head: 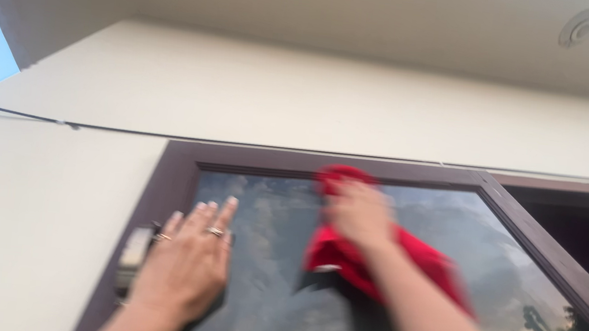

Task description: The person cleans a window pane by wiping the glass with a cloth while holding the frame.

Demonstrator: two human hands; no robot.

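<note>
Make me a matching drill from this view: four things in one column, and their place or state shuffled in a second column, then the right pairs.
Things:
1. left hand
2. right hand
3. red cloth
4. black cable

Place or state:
A. runs along the cream wall above the frame
B. flat, fingers spread, at the frame's left edge
C. blurred, pressing cloth to the glass
D. bunched under a hand, trailing down the pane

Pairs: 1-B, 2-C, 3-D, 4-A
</note>
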